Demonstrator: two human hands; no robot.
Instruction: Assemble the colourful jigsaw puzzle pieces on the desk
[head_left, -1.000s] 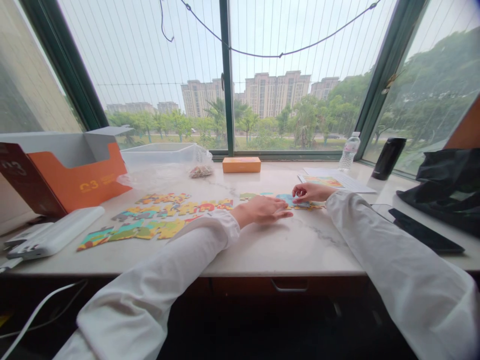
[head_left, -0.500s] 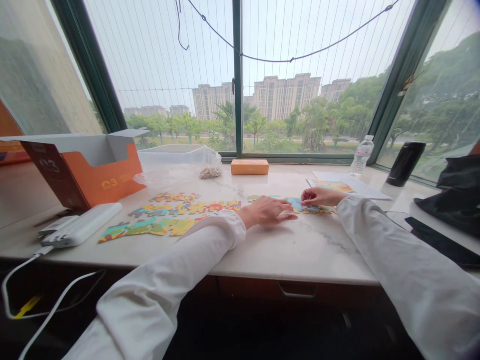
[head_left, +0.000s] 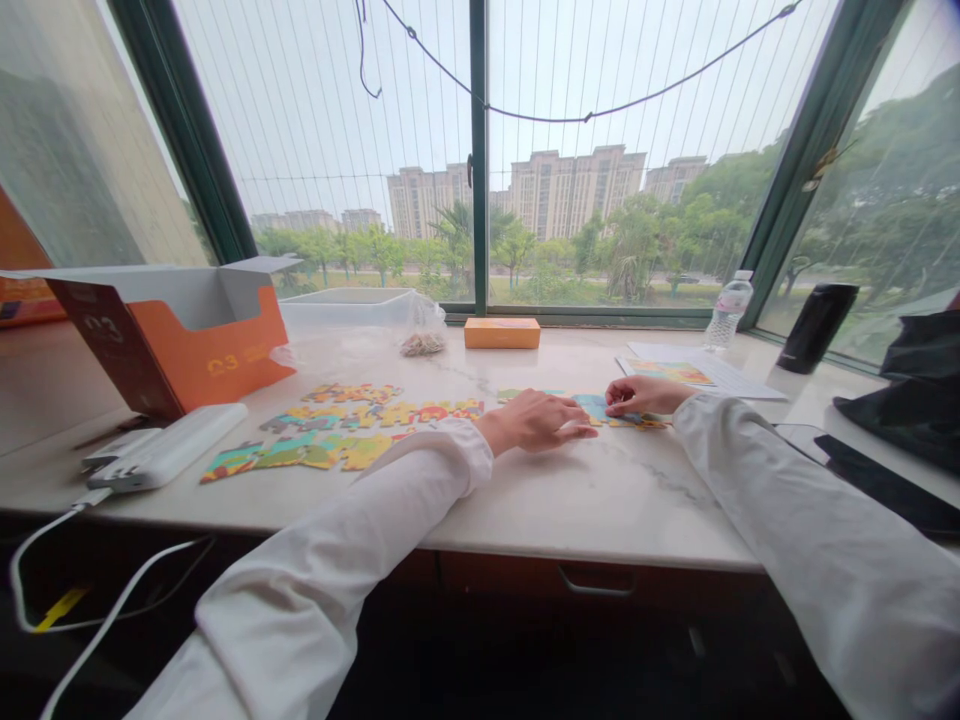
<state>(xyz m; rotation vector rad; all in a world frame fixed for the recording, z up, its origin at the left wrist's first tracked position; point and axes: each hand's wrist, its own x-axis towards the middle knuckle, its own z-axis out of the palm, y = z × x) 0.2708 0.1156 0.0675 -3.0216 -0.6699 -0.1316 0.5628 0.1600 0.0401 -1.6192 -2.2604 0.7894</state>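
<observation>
My left hand [head_left: 536, 421] lies with fingers stretched out over the left part of a joined strip of jigsaw puzzle [head_left: 592, 406], covering some of it. At the strip's right part, my right hand [head_left: 646, 395] has its fingertips pinched together on or just above the blue pieces. Whatever is between those fingertips is too small to make out. Left of my hands lie several more joined puzzle sections [head_left: 300, 452] in green, yellow and red, partly hidden by my left sleeve.
An orange box [head_left: 202, 345] and a white power strip [head_left: 176, 450] with cable stand left. Behind are a clear plastic tub [head_left: 345, 310], a bag of pieces [head_left: 424, 343] and a small orange box [head_left: 502, 333]. Papers [head_left: 720, 372], a water bottle [head_left: 729, 312] and a black tumbler [head_left: 817, 328] are right.
The view has shifted very slightly. Both hands keep nearly the same place and pose over the puzzle strip.
</observation>
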